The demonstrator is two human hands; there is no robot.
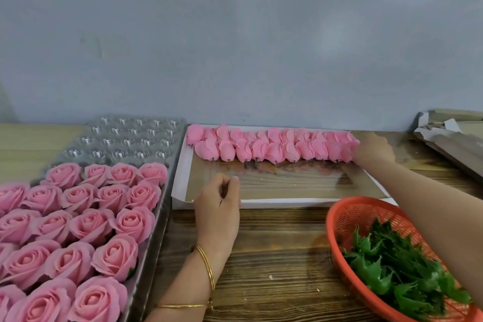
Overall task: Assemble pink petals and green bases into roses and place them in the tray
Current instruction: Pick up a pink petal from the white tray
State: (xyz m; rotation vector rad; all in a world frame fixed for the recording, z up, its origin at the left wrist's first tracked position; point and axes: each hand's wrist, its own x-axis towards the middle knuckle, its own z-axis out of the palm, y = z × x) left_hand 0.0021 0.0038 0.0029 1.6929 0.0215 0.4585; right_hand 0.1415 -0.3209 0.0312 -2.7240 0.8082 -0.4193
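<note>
Two rows of pink petal buds (261, 150) lie along the far side of a shallow white box (179, 172). My right hand (373, 150) reaches across to the right end of those rows and touches the last buds; motion blur hides its fingers. My left hand (218, 204) rests at the box's near edge with its fingers loosely curled, and I see nothing in it. Green bases (392, 272) fill an orange basket (333, 232) at the right, under my right forearm. Finished pink roses (78, 219) sit in the clear plastic tray (125, 140) on the left, whose far cells are bare.
The wooden tabletop (274, 256) shows between the tray and the basket. Folded cardboard (449, 136) lies at the far right corner. A grey wall (235, 47) stands right behind the box and the tray.
</note>
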